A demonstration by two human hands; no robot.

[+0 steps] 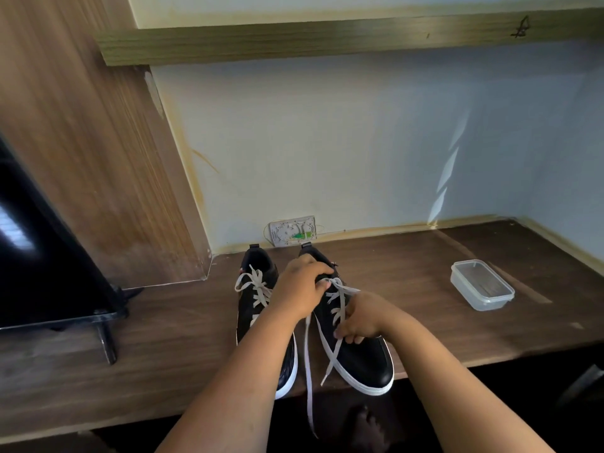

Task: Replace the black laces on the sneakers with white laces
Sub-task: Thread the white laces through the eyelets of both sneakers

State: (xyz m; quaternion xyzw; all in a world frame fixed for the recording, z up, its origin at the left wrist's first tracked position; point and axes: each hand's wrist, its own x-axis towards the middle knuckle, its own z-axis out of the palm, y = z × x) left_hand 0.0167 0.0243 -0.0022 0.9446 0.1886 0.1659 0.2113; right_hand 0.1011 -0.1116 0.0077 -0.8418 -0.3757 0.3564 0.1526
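Far left on the dark brown wooden worktop (425, 266) there's a black flat screen (49, 256) on a thin black stand, leaning against a tall light wood-grain panel (98, 158).

Next over, roughly the middle, are the two black low-top sneakers with white soles, toes pointing at the near edge and poking out over it a bit. The left sneaker (258, 308) is already laced in white, with a white flat lace (256, 287) criss-crossed and bowed near the top. The left forearm crosses over its toe end.

The left hand (302, 291) sits on top of the right sneaker (359, 361) at the collar, fingers curled down over the tongue area, gripping the shoe. Just right of that, the right hand (362, 317) is lower on the same shoe, fingers closed in a pinch on the white shoelace (309, 371) around the eyelet rows. That lace is threaded through most of the eyelets, and both loose ends trail toward the near edge, one dangling down past the worktop.

Behind the shoes, against the pale wall, is a small white wall plate (292, 231) with something green on it. A long wooden shelf (327, 40) runs overhead.

Further right, well apart from the shoes, sits a clear rectangular plastic container with a lid (482, 284).
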